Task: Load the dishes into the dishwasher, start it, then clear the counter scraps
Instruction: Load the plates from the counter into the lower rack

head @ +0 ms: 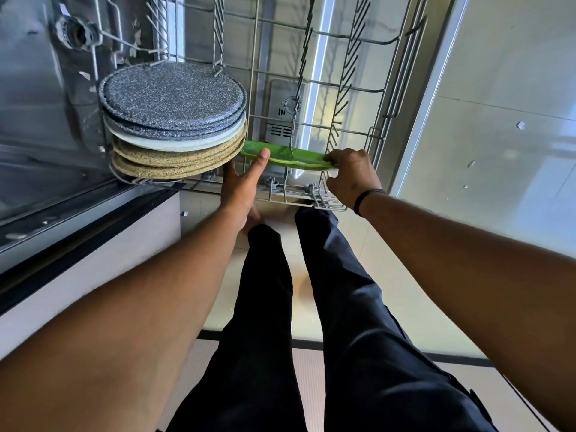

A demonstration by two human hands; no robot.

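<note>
Now both hands (241, 182) on green plate (286, 155)

Plates (173, 120) fill the rack's (378, 88) left side; rows of tines (346, 85) cross the open right side beyond the green plate (286, 155).

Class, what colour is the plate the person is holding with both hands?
Bright green plate, seen edge-on in the head view.

Plates (173, 120) stand in a row at the rack's (378, 132) left; another plate (288, 155) lies just right of them, between both hands
</note>
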